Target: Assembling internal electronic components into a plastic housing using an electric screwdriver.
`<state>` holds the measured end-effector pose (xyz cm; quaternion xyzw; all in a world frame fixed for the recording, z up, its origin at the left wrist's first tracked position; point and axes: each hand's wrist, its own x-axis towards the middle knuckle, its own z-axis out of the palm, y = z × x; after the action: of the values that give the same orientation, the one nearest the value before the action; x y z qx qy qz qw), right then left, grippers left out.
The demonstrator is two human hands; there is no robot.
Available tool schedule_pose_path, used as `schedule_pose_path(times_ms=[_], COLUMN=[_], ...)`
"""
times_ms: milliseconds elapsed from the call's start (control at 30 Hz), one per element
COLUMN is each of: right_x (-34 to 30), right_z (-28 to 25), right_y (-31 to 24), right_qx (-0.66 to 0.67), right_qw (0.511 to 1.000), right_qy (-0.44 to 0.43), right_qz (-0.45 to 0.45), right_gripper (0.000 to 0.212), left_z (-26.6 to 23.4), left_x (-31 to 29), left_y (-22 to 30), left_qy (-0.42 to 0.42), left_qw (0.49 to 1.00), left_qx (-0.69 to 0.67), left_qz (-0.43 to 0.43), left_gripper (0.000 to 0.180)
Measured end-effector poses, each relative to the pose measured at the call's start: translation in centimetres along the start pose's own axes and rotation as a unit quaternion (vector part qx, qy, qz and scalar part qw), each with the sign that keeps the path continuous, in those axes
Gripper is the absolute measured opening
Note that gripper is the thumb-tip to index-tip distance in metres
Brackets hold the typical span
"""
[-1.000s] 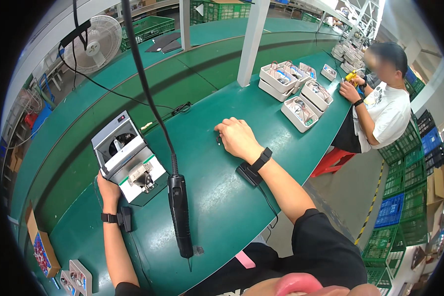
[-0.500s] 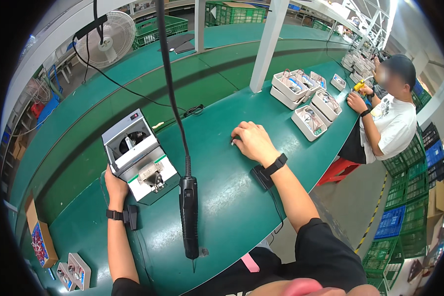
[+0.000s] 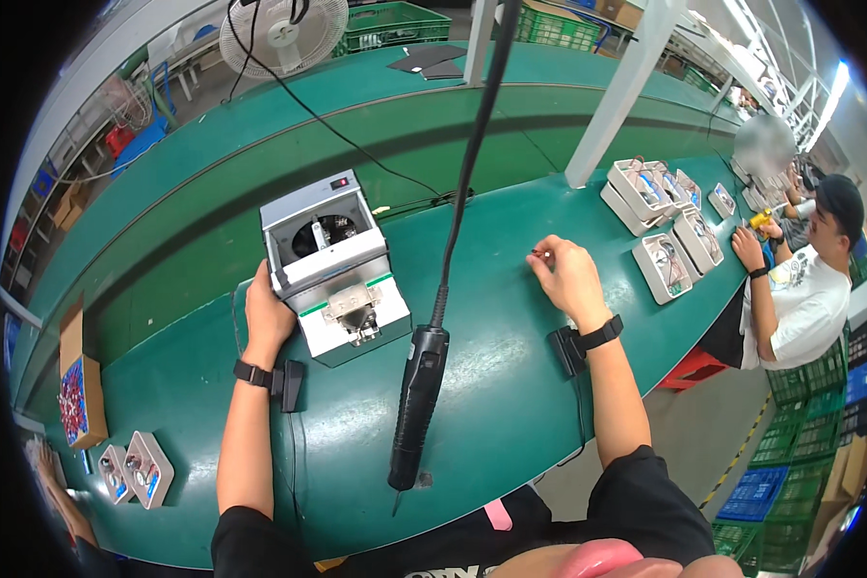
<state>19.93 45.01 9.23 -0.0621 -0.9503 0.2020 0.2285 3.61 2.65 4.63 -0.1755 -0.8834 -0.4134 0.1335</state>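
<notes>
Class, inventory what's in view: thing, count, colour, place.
Bench: one, green, centre.
Machine: one, grey-white, left.
Screwdriver: one, black, centre.
Part: one, dark, right of screwdriver.
Trays: at least eight, pale, right and lower left.
Carton: one, brown, far left.
Fan: one, white, top left.
Crates: many, green and blue, top and right.
Tool: one, yellow, right.
Co-workers: at least two, one white-shirted, right and lower left.
Wristbands: two, black, own wrists.
Left hand: one, bare, at machine's side.
Right hand: one, bare, pinching part.
</notes>
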Motion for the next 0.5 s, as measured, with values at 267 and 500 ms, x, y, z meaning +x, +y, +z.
schedule_pose_path(times_ms=[267,500], right_x=[0.5,0.1], right_z=[0.9,-1.7], right_y=[0.7,-0.7], right_qx=[0.13,0.347], right_qw=[0.988,0.931], right_qy=[0.065,0.059], right_qz=[0.042,0.1], right_gripper=[0.017,0.039], left_z=[-0.2,-0.3], left_x=[-0.3,-0.2], left_y=[0.4,1.6], left_qy=[0.05,0.051], left_qw=[0.997,0.997], left_qx=[0.051,0.052], left_qz=[0.009,-0.018], left_gripper=[0.033,0.022])
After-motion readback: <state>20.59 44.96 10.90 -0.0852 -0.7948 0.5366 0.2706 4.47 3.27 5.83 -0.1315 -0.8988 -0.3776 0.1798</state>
